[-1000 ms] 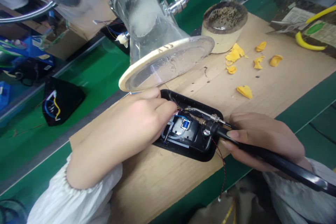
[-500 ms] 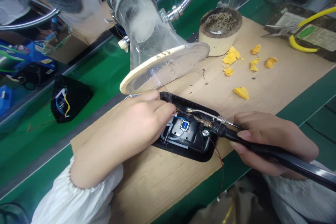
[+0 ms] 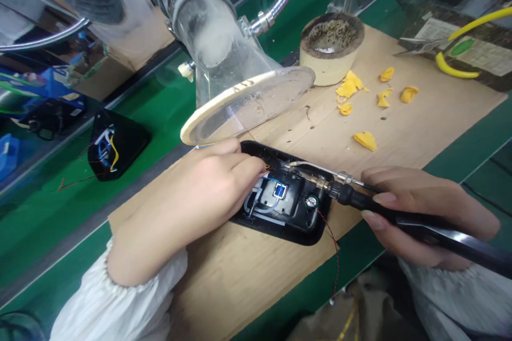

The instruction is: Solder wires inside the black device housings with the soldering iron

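Observation:
A black plastic housing (image 3: pixel 294 229) lies on the cardboard, its open inner side up, with a small round part (image 3: pixel 311 202) and a blue-and-white square part (image 3: pixel 280 191) inside. My left hand (image 3: pixel 220 181) rests over its left end, fingers pinched at thin yellow and red wires (image 3: pixel 267 167); the fingertips are partly hidden. In my right hand (image 3: pixel 424 210) is a black soldering iron (image 3: pixel 360 200), with a thin metal tube (image 3: pixel 320 168) along it. Its tip end lies over the upper part of the housing. A twisted red-and-black wire (image 3: pixel 338 256) hangs off the housing's right side.
A clear fume hood (image 3: pixel 236 53) hangs just beyond the housing. Behind stand a round pot (image 3: pixel 332 53) and yellow scraps (image 3: pixel 365 140) on the cardboard (image 3: pixel 216 287). Yellow-handled pliers (image 3: pixel 456 66) lie at right. Another black housing (image 3: pixel 130 149) with wires sits on the green surface at left.
My right hand has drawn the soldering iron slightly to the right. The left hand keeps its pinch. The other black housing at left has shifted a little to the right and away from me.

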Tool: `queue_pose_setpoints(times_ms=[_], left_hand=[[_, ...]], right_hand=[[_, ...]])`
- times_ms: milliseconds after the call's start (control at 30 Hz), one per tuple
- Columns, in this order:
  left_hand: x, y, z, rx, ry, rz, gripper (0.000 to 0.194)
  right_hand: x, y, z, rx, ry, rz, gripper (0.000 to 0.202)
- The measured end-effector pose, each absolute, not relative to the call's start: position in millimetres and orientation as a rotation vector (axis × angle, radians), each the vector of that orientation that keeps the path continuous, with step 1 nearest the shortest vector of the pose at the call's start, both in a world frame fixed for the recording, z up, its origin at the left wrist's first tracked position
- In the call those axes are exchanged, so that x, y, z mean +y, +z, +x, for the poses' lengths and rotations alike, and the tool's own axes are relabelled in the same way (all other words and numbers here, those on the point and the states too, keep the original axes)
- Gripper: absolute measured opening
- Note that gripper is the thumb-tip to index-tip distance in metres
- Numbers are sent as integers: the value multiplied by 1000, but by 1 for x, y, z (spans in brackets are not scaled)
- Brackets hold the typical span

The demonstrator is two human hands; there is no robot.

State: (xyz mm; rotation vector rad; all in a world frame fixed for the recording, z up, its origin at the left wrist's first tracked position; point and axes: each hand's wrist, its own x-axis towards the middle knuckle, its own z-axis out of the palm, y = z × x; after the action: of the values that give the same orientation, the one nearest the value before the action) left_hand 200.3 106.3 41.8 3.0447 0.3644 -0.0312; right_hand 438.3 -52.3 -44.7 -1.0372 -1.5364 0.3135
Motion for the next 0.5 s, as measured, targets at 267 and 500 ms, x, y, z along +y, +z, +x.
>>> queue_pose_setpoints(times_ms=[267,500], left_hand=[[107,41,200,385,-38,3047,16],[107,41,199,381,-36,3037,17]], right_hand=[[-46,-41,438,-1540,283,-909,51],[-50,-52,437,-1458,217,-948,41]])
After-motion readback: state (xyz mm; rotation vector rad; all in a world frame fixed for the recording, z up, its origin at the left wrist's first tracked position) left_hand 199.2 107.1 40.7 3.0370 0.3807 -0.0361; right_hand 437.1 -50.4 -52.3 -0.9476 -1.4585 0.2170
